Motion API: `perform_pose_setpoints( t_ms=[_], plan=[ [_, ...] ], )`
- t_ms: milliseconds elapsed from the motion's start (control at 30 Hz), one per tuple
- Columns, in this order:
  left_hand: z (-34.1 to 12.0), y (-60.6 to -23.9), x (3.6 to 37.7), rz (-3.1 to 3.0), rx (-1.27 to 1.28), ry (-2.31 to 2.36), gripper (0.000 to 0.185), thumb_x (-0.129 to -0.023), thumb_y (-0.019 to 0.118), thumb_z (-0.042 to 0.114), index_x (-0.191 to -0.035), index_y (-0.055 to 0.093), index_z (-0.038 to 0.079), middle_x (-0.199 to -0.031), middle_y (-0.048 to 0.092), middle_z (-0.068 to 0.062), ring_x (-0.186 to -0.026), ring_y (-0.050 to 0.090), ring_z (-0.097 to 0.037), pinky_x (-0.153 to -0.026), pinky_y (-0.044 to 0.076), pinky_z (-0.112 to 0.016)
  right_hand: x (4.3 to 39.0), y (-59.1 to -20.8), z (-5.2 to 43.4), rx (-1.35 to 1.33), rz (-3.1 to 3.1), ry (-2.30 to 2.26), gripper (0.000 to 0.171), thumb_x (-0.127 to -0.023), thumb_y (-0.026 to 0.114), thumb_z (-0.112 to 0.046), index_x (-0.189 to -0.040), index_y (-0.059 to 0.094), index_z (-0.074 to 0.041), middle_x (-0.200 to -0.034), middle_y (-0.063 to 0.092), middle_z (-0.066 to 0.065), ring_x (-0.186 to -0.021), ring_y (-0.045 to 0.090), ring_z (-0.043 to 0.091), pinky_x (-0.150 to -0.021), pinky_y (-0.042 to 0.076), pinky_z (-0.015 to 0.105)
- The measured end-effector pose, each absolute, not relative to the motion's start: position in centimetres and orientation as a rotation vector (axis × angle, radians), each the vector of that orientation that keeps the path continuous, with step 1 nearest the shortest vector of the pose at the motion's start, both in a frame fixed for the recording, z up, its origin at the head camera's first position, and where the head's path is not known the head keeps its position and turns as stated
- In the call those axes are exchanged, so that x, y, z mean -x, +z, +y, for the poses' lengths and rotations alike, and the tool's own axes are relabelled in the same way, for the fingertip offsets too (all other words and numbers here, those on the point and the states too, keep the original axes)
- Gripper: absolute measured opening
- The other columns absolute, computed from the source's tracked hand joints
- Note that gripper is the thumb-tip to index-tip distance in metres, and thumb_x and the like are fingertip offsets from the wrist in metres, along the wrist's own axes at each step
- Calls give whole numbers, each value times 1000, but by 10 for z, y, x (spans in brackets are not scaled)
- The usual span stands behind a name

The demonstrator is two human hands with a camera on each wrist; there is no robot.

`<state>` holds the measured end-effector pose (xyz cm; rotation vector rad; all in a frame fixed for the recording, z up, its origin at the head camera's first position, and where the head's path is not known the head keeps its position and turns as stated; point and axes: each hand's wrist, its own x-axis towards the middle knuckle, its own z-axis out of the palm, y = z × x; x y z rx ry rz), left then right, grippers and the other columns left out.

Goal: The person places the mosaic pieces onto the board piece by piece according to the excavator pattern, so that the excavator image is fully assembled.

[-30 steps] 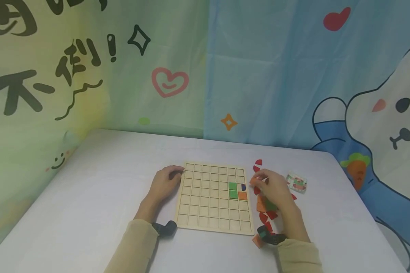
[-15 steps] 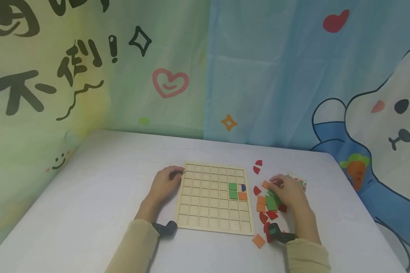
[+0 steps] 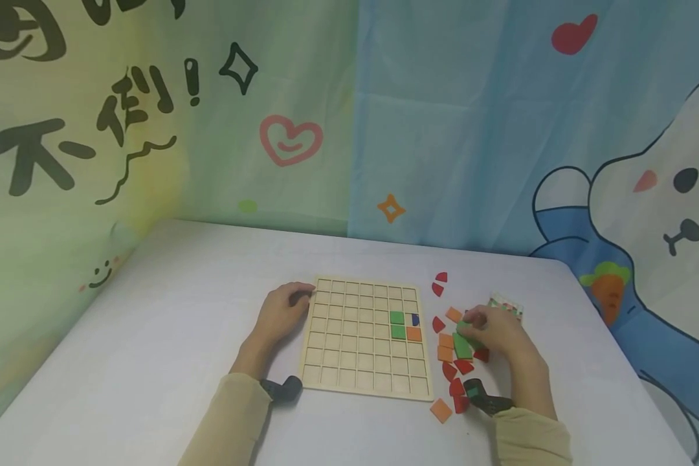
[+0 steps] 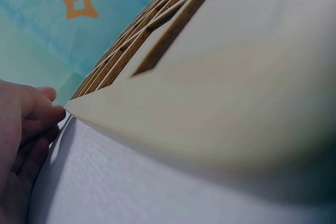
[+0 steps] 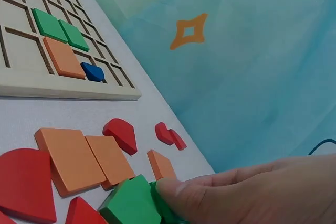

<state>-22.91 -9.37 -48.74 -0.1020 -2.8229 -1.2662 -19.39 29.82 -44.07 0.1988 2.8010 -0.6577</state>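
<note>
A wooden grid board [image 3: 361,362] lies on the table, holding two green squares [image 3: 397,325], an orange square [image 3: 413,334] and a small blue piece [image 3: 415,319] near its right side. My left hand [image 3: 294,299] rests against the board's far left corner, fingertips touching its edge [image 4: 44,114]. My right hand [image 3: 472,327] sits on the loose pile right of the board. Its fingertips [image 5: 173,195] pinch a green tile [image 5: 131,203] lying among orange tiles [image 5: 79,158] and red pieces [image 5: 23,182].
Two red quarter pieces [image 3: 439,283] lie apart beyond the pile. A small patterned card [image 3: 505,304] peeks out behind my right hand. One orange tile [image 3: 441,410] lies near the board's front right corner. Printed cloth walls close the table at the back and left.
My right hand has drawn away from the board's right edge, rightward and toward me, onto the green tiles in the pile. The left hand and board have stayed put.
</note>
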Motion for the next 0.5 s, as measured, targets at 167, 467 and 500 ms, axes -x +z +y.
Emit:
perform_pose_setpoints(
  t_ms=[167,467,500],
  plan=[
    [-93,-486,228,-2828,84,-1272,29,-93,53,21,-120,63,17,-133,59,-5,-133,46,-25,-114,34,-46,194,-439,299,-211,2792,-652,35,-83,72,-26,-108,63,-4,-98,61,17,-87,55,29,-69,52,39],
    [-92,-485,227,-2826,96,-1290,29,-94,53,20,-120,63,16,-133,58,-6,-133,46,-26,-113,34,-47,194,-437,291,-235,2888,-727,28,-87,68,-28,-106,62,-8,-95,61,12,-88,54,26,-69,51,36],
    [-93,-485,227,-2824,96,-1290,29,-94,53,20,-120,63,17,-134,58,-6,-133,46,-26,-114,34,-47,195,-436,287,-210,2914,-739,26,-88,68,-27,-105,62,-9,-97,63,12,-90,55,27,-72,52,38]
  ],
)
